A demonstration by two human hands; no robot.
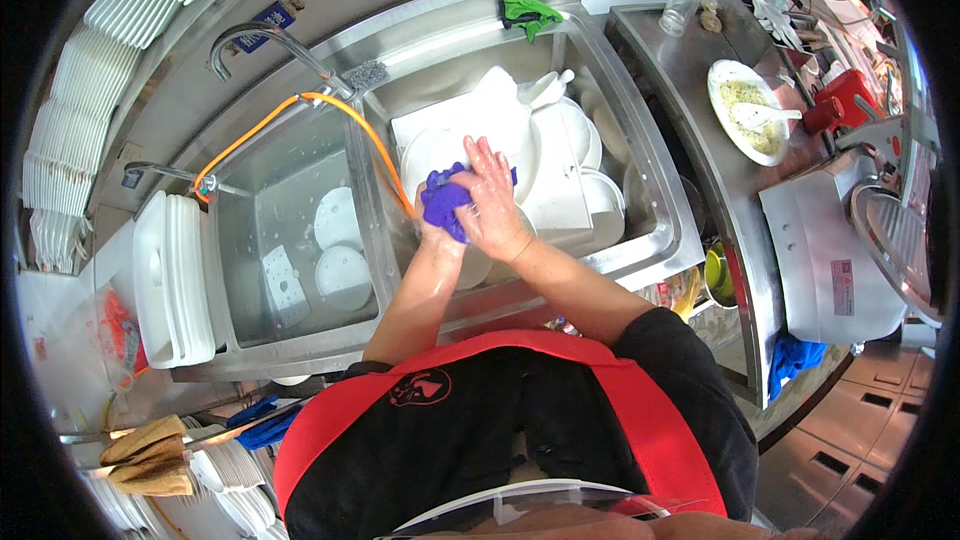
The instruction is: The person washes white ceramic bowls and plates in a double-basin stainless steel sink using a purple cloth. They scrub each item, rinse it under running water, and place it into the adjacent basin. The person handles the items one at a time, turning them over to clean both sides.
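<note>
A wet purple cloth [445,204] is bunched between my two hands, over the right-hand sink basin [630,75]. My left hand [433,234] holds it from beneath and is mostly hidden by it. My right hand [491,199] lies on top, fingers stretched forward and thumb against the cloth; a bit of purple shows past its far side. Whether a dish is also between the hands, I cannot tell. Under and beyond them lie white plates [551,199], round white bowls [576,131] and white spoons [546,90], heaped in the basin.
The left basin [289,165] holds water and several white dishes [343,277]. An orange hose [367,127] crosses the divider from a faucet [277,34]. White trays [176,277] stand at left. On the right counter are a plate of food scraps [746,142] and a glass jar [684,0].
</note>
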